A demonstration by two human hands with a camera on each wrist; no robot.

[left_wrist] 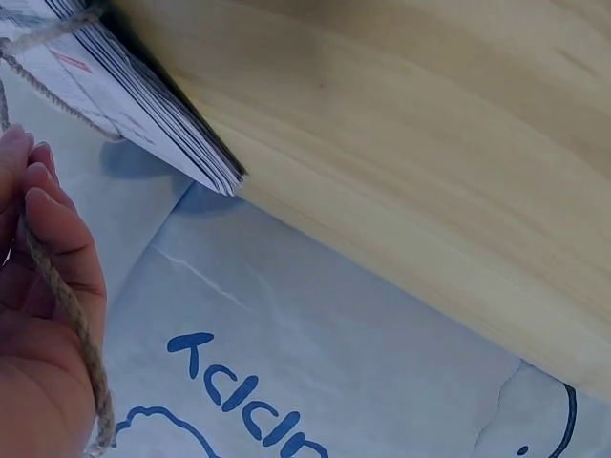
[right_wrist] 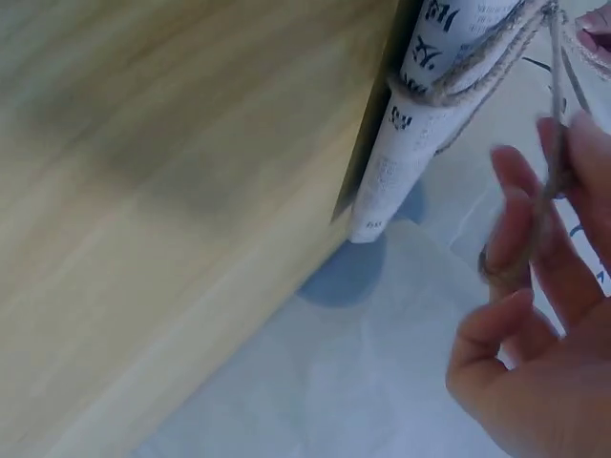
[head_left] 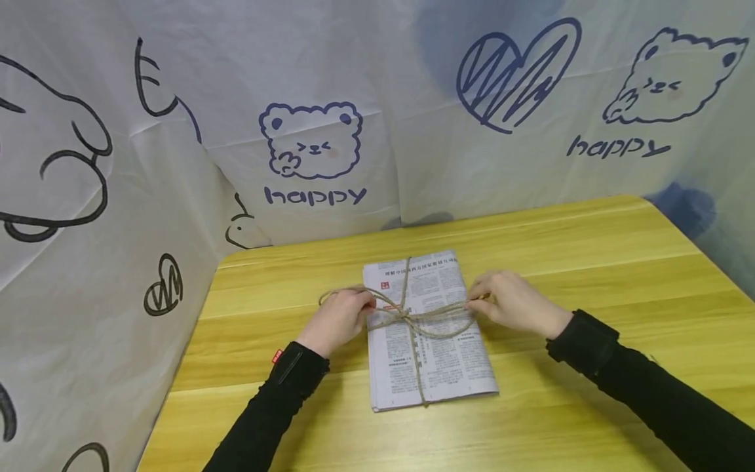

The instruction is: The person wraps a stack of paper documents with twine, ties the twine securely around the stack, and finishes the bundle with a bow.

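A folded stack of newspapers lies on the table, bound lengthwise and crosswise with brown twine. Where the strands cross on top there is a knot with loops spreading to both sides. At the stack's left edge my left hand pinches one twine loop between thumb and fingers; in the left wrist view a strand runs down across the palm. Beyond the right edge, my right hand pinches twine on the other side. The right wrist view shows that strand between its thumb and fingers.
The stack rests mid-way across a yellow wood-grain table. Behind and to the left hangs a pale cloth printed with bears, hearts and the word "happy". It meets the table's back edge.
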